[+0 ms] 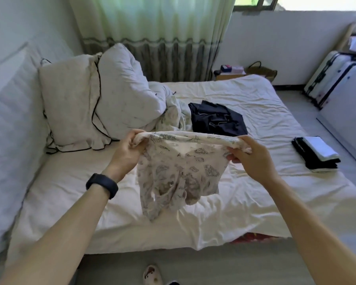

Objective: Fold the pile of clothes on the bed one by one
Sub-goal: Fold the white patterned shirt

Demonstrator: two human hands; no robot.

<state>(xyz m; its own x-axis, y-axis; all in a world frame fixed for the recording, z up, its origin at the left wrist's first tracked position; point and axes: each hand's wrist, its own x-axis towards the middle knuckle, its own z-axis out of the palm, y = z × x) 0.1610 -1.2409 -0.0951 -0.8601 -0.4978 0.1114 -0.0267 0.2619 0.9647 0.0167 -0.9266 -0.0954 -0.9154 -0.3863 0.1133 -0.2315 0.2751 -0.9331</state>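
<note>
Hanging at frame centre above the white-sheeted bed (255,112), the cream printed cotton garment (179,171) is pinched at its top edge by the left hand (125,153) and right hand (253,159), fingers clenched on cloth. Judged light, limp, non-slippery; best held at the upper corners

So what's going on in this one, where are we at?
A person is standing at the edge of a bed and holding up a white printed garment by its top edge. The left hand and right hand each grip one end, so it hangs unfolded above the sheet. Behind it lie a crumpled dark garment and a rumpled light printed one. A folded black-and-white stack sits near the bed's right edge.
</note>
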